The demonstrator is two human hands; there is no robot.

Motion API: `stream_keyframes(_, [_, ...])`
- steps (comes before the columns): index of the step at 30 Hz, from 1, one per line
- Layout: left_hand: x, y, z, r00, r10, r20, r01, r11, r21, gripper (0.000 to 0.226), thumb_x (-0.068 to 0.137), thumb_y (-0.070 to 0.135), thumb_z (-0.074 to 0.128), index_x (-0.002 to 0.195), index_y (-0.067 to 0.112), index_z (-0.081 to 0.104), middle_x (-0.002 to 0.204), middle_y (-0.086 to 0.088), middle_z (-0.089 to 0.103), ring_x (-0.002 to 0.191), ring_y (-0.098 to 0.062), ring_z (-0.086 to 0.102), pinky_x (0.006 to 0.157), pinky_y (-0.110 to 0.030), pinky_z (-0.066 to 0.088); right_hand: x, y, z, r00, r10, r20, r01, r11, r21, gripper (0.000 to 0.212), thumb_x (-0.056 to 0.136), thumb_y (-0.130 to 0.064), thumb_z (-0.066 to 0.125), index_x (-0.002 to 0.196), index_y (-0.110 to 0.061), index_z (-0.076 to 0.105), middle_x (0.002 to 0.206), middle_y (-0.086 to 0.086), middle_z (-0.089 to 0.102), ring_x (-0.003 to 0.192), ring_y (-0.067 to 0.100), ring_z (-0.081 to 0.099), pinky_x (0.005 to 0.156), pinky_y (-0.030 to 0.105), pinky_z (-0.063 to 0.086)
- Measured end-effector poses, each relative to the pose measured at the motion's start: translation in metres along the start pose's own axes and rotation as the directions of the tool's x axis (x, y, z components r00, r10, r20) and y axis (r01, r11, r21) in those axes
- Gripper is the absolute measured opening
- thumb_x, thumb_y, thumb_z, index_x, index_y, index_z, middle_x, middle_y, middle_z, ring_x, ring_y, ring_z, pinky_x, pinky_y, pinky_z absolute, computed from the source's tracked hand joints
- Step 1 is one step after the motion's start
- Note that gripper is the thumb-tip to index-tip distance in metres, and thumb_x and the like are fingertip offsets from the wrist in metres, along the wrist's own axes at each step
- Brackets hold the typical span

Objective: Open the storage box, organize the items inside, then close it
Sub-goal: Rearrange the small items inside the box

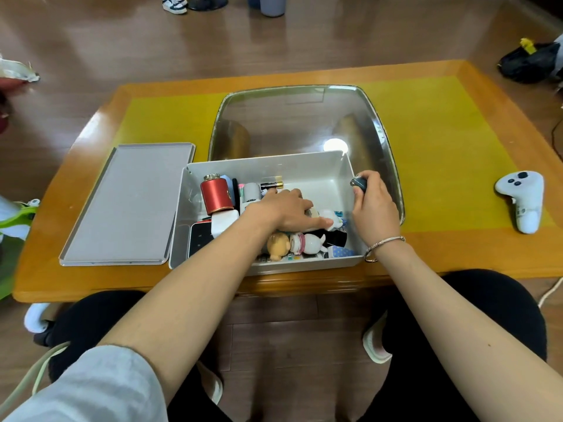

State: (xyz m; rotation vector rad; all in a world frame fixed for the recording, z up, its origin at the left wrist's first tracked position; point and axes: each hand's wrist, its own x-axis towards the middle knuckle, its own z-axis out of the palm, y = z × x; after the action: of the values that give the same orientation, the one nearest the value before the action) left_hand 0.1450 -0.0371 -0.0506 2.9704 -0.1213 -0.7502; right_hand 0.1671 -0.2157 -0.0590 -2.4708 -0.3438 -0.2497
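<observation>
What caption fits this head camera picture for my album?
Left hand digs in the open storage box, right hand holds a small dark object, lid alongside.

Bright, even room light from overhead here, soft all round. There's a hot white spot of glare on the shiny tray (304,123) in the middle of the frame, a lamp reflecting just above the box's (320,172) far wall. The floor at the top shows pale glossy streaks. My arms throw only faint shadows on the table (457,254). The wide lens bows the table's edges outward, and the corners stretch. My sleeve (91,388) at lower left is soft, and my right hand (374,208) looks slightly smeared.
</observation>
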Motion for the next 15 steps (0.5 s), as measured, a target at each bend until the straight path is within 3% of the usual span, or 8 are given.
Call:
stream_keyframes(3, [-0.01, -0.004, 0.003, 0.999, 0.04, 0.004, -0.04, 0.999, -0.034, 0.086, 0.073, 0.089, 0.027, 0.127, 0.027, 0.05, 0.114, -0.004, 0.053, 0.113, -0.028, 0.051, 0.082, -0.04, 0.039, 0.0, 0.001, -0.001, 1.0, 0.0, 0.006, 0.0, 1.0, 0.01, 0.02, 0.098, -0.016, 0.043, 0.117, -0.01, 0.045, 0.115, 0.009, 0.057, 0.087, 0.027, 0.059, 0.063, 0.031, 0.042])
stream_keyframes(5, [-0.014, -0.006, 0.005, 0.999, 0.053, 0.001, -0.053, 0.996, -0.066, 0.082, 0.075, 0.087, 0.031, 0.124, 0.023, 0.05, 0.108, -0.003, 0.053, 0.11, -0.027, 0.051, 0.082, -0.04, 0.04, 0.0, 0.001, -0.001, 1.0, 0.001, 0.009, -0.001, 1.0, 0.013, 0.02, 0.098, -0.016, 0.043, 0.117, -0.009, 0.045, 0.115, 0.009, 0.057, 0.087, 0.028, 0.059, 0.063, 0.032, 0.043])
stream_keyframes(7, [-0.017, -0.005, 0.009, 0.999, 0.049, 0.009, -0.049, 0.998, -0.04, 0.082, 0.079, 0.083, 0.031, 0.133, 0.023, 0.043, 0.126, -0.006, 0.051, 0.123, -0.029, 0.044, 0.097, -0.046, 0.034, 0.0, 0.0, -0.001, 1.0, -0.001, 0.01, 0.001, 1.0, 0.01, 0.021, 0.098, -0.016, 0.043, 0.117, -0.009, 0.045, 0.115, 0.01, 0.057, 0.087, 0.029, 0.059, 0.064, 0.032, 0.042])
stream_keyframes(9, [-0.017, -0.002, 0.014, 1.0, 0.018, 0.008, -0.018, 1.0, -0.026, 0.085, 0.083, 0.08, 0.029, 0.144, 0.022, 0.032, 0.147, -0.008, 0.037, 0.136, -0.03, 0.03, 0.109, -0.049, 0.022, 0.0, 0.0, -0.001, 1.0, -0.006, 0.008, 0.006, 1.0, 0.007, 0.021, 0.098, -0.016, 0.043, 0.118, -0.009, 0.045, 0.116, 0.01, 0.057, 0.088, 0.029, 0.059, 0.064, 0.032, 0.041])
stream_keyframes(12, [-0.017, 0.004, 0.019, 0.999, -0.028, -0.039, 0.025, 0.997, -0.068, 0.086, 0.085, 0.077, 0.031, 0.148, 0.019, 0.023, 0.153, -0.01, 0.029, 0.14, -0.032, 0.024, 0.114, -0.048, 0.017, -0.001, 0.0, -0.001, 1.0, -0.005, 0.008, 0.005, 1.0, 0.013, 0.022, 0.097, -0.016, 0.043, 0.118, -0.009, 0.046, 0.116, 0.01, 0.057, 0.09, 0.028, 0.059, 0.066, 0.032, 0.043])
stream_keyframes(15, [-0.014, 0.013, 0.016, 0.993, 0.013, -0.118, -0.022, 0.997, -0.076, 0.089, 0.082, 0.078, 0.036, 0.15, 0.025, 0.017, 0.156, -0.008, 0.022, 0.142, -0.034, 0.019, 0.114, -0.05, 0.015, 0.0, 0.0, -0.001, 1.0, -0.006, 0.009, 0.006, 1.0, 0.018, 0.022, 0.097, -0.016, 0.043, 0.118, -0.01, 0.046, 0.116, 0.009, 0.057, 0.091, 0.028, 0.06, 0.068, 0.034, 0.045])
